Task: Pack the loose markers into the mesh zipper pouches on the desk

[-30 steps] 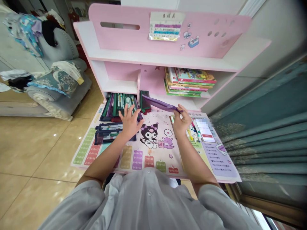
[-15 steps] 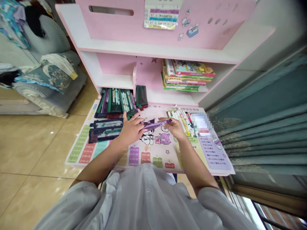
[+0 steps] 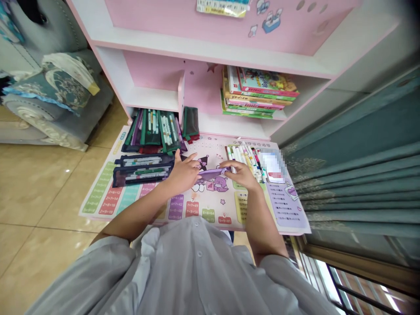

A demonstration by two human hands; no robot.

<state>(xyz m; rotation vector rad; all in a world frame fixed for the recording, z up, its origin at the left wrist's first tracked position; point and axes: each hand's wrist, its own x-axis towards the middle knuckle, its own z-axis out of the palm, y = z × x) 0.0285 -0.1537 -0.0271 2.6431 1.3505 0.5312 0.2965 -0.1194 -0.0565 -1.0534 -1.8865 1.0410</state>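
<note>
Pink shelves (image 3: 210,46) stand behind a printed table (image 3: 234,201), a purple pouch (image 3: 211,174) held just over it.
The right hand (image 3: 243,175) clamps its fingers on the pouch's right end; the left hand (image 3: 184,173), fingers spread, meets the other end, its grip unclear. Navy pouches (image 3: 136,179) and green pouches (image 3: 151,139) at left hold markers (image 3: 169,130); loose pens (image 3: 246,159) lie at right. Books (image 3: 259,94) are stacked on the shelves; a sofa (image 3: 59,43) and a curtain (image 3: 354,162) flank the table.
</note>
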